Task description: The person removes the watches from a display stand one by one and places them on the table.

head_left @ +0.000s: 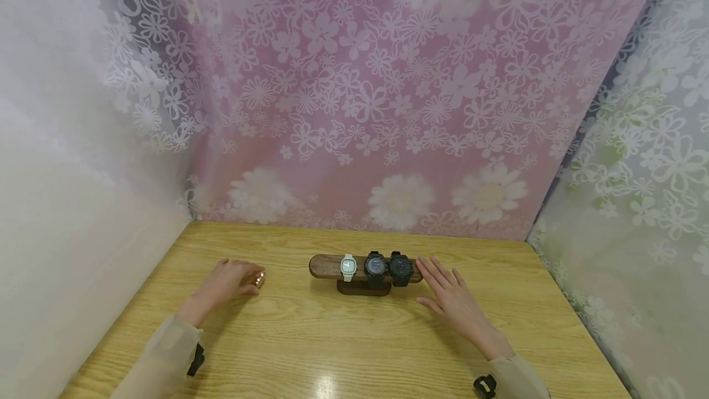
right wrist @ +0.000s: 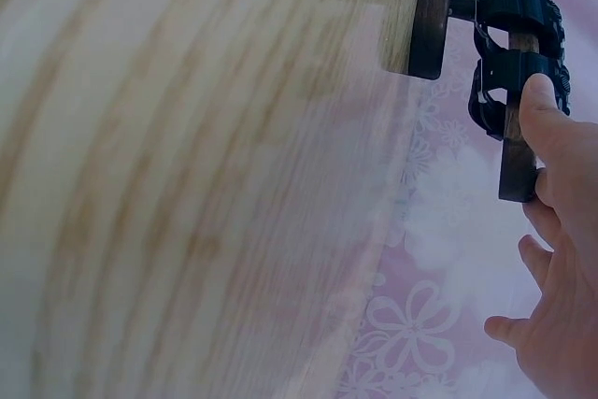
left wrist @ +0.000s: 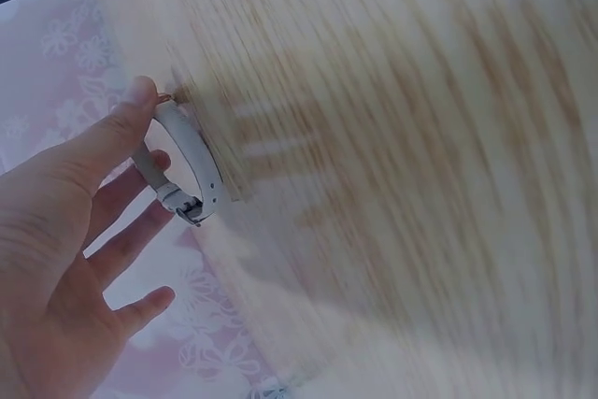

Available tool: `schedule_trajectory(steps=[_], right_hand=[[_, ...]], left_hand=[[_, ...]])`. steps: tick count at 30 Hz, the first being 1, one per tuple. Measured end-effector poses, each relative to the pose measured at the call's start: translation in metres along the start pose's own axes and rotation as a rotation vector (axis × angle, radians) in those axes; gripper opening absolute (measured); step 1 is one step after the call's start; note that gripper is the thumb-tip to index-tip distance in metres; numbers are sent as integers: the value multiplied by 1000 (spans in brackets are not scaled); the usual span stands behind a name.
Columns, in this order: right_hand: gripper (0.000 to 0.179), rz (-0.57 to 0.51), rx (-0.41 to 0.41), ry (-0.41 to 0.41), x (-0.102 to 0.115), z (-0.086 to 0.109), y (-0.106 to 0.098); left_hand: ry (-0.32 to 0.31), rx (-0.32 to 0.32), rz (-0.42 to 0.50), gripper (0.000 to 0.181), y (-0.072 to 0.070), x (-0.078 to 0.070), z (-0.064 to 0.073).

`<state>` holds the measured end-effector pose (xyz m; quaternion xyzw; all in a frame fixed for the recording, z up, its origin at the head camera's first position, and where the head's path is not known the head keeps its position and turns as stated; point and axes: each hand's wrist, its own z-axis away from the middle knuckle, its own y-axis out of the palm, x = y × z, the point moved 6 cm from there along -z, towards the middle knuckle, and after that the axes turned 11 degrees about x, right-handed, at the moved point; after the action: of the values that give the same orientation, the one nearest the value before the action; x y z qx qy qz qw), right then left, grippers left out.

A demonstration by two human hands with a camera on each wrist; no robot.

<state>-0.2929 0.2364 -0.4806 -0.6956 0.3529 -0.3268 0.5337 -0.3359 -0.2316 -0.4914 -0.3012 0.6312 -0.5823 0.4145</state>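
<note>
At the left of the table, my left hand (head_left: 229, 281) pinches a wristwatch (head_left: 260, 278) between thumb and fingers. Its pale strap (left wrist: 198, 151) forms a buckled loop in the left wrist view; the dial is hidden there. A dark wooden watch stand (head_left: 327, 267) on a low base holds three watches side by side: a white square one (head_left: 348, 266), a black one with a grey face (head_left: 375, 266), and an all-black one (head_left: 401, 268) at the right. My right hand (head_left: 456, 302) has its fingers extended, with fingertips touching the stand's right end.
The light wood table (head_left: 310, 343) meets a pink flowered curtain (head_left: 376, 109) at its far edge. A whitish wall (head_left: 83, 202) lies to the left, and a flowered sheet (head_left: 642, 233) hangs along the right. Dark bands sit at both wrists.
</note>
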Motion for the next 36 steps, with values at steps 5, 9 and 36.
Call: schedule_trajectory(steps=[5, 9, 36], right_hand=[[81, 5, -4, -4, 0, 0, 0], [80, -1, 3, -3, 0, -1, -1], [81, 8, 3, -4, -1, 0, 1]], left_hand=[[-17, 6, 10, 49, 3, 3, 2], [-40, 30, 19, 45, 6, 4, 3], [-9, -102, 50, 43, -3, -2, 4]])
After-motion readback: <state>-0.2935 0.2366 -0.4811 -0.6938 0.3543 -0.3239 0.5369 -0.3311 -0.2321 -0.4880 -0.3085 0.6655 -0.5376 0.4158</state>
